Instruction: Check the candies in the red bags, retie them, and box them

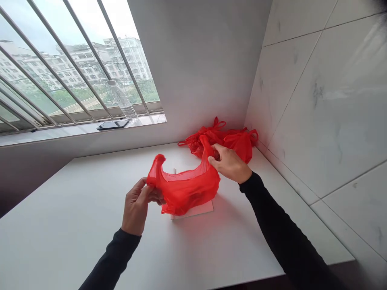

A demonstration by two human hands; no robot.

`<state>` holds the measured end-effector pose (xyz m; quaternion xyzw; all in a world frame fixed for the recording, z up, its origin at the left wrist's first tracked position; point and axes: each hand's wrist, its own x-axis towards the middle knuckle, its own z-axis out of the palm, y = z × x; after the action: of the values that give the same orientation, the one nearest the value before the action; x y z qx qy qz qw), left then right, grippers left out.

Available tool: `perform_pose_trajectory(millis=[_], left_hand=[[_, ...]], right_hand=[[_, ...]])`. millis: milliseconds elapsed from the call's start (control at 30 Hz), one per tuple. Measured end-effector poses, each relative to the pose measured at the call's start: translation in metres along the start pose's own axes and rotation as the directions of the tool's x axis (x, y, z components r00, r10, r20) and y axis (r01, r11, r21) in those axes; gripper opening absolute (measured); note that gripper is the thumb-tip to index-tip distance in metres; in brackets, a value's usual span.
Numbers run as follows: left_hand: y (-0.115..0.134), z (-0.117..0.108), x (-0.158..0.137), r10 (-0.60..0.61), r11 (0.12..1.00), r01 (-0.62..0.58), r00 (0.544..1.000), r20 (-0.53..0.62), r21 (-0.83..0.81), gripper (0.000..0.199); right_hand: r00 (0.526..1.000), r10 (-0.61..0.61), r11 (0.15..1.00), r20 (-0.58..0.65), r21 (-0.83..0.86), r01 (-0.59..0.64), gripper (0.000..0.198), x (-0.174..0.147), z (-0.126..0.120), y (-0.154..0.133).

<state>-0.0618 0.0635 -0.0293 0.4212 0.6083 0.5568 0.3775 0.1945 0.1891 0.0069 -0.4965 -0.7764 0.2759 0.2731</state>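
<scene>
Head view: over the surface (75,221), we hold a red bag (190,187), the fingers of our left hand (136,203) closed on its left side, those of our right hand (230,162) pinching its right handle.

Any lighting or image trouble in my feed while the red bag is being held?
Head view: sky washed out nearly white; head view: pale glare on the tiled wall; head view: reddish cast on the white table near the red bag; head view: dark smudge in the top right corner, cause unclear.
</scene>
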Motion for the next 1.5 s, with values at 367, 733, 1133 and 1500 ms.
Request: perform_pose_trajectory(millis=[367, 733, 1133, 1500], left_hand=[[-0.010, 0.004, 0.003, -0.007, 0.999, 0.005, 0.999, 0.034, 0.050, 0.042], [0.008, -0.006, 0.008, -0.284, 0.896, 0.303, 0.953, 0.106, -0.325, 0.023], [0.008, 0.011, -0.001, -0.222, 0.968, 0.224, 0.975, 0.027, -0.116, 0.038], [0.004, 0.013, -0.003, -0.054, 0.974, 0.090, 0.984, 0.173, -0.208, 0.024]], right_hand=[[0.789, -0.421, 0.907, 0.448, 0.190, 0.376, 0.025, -0.018, 0.024, -0.025], [0.995, -0.029, 0.996, 0.092, -0.086, 0.037, 0.022, -0.009, 0.001, 0.000], [0.745, -0.226, 0.901, 0.627, -0.156, 0.405, 0.026, -0.031, 0.056, -0.029], [0.789, -0.038, 0.850, 0.613, -0.395, 0.348, 0.028, -0.021, 0.069, -0.004]])
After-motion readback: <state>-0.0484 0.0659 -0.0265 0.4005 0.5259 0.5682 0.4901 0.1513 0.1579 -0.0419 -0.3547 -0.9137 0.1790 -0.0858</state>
